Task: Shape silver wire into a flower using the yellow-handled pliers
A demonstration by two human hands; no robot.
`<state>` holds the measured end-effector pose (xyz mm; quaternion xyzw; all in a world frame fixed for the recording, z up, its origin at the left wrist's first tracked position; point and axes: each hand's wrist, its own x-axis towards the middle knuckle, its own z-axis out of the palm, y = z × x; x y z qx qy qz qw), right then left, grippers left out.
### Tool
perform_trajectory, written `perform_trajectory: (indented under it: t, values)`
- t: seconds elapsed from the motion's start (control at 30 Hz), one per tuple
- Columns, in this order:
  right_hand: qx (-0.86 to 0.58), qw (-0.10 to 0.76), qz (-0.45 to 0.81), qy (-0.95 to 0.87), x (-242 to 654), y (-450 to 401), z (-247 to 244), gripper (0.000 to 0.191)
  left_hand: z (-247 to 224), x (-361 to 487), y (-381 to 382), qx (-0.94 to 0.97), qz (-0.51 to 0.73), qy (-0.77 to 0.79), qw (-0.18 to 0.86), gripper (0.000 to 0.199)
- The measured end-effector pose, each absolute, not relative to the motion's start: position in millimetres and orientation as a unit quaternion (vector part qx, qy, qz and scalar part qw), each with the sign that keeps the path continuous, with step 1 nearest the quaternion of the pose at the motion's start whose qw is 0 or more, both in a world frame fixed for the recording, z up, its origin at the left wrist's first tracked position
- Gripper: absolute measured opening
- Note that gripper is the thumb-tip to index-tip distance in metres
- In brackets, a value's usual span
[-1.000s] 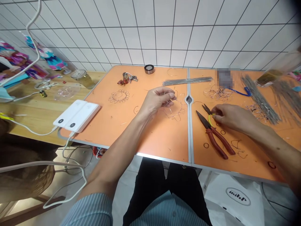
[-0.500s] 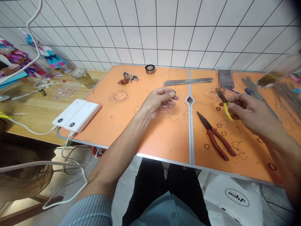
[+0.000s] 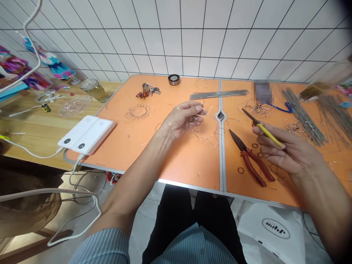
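While pinching a looped wire ring [image 3: 206,138] by its 10 o'clock edge with the left hand [image 3: 180,119], has thumb and fingers drawn almost together on thin silvery strands. Placed near the middle of the orange table [image 3: 181,165], with loops reaching to the metal seam [image 3: 221,161]. Cannot tell about contact between ring and tabletop.

At 3 o'clock from the ring, gripping a yellow-handled tool [image 3: 262,129] in the right hand [image 3: 288,150], above the table, dark tip slanting toward 10 o'clock. Fingers curled narrowly about the handle.

Toward 4 o'clock, lying flat just past the seam, red-handled pliers [image 3: 246,159], nose aimed at 11 o'clock, with small dark bands scattered near.

At 1 o'clock, a bundle of straight wires [image 3: 233,94] laid across the seam. At 2 o'clock, a pixelated object [image 3: 262,91] beside a tangle of fine wire. Farther out at 3 o'clock, thicker grey wire bundles [image 3: 305,117].

Around 10 o'clock, a bunch of keys [image 3: 148,90]; toward 11 o'clock, a small round dark-topped item [image 3: 173,79]. At 9 o'clock, a second looped ring [image 3: 137,117] flat on the table and, well apart, a white device [image 3: 86,135] at the corner.
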<state>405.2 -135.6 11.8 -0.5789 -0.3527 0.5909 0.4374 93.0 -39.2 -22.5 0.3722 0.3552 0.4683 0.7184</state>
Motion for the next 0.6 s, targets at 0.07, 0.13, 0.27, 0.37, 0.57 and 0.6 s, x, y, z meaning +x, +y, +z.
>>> perform_trajectory:
  t: [0.07,0.13,0.27,0.37,0.57,0.6]
  values:
    - [-0.577,0.433,0.589,-0.365,401.3,-137.6,11.8,0.007,-24.2,92.5,-38.2,0.375,0.47,0.355,0.716,0.027]
    - [-0.563,0.466,0.572,-0.373,398.7,-138.3,11.9,0.01,-27.1,91.6,-36.8,0.382,0.472,0.346,0.715,0.025]
    - [-0.534,0.495,0.575,-0.373,394.3,-136.8,12.5,0.019,-30.9,90.5,-35.1,0.399,0.472,0.338,0.709,0.027]
    - [-0.52,0.486,0.606,-0.355,389.9,-136.0,11.2,0.024,-29.6,90.8,-35.6,0.404,0.47,0.356,0.7,0.03]
    - [-0.522,0.491,0.628,-0.302,386.3,-137.0,2.0,0.035,-26.0,91.7,-37.8,0.411,0.468,0.349,0.7,0.028]
    - [-0.525,0.482,0.637,-0.295,386.5,-137.6,-0.4,0.031,-25.5,91.8,-38.2,0.412,0.468,0.349,0.7,0.028]
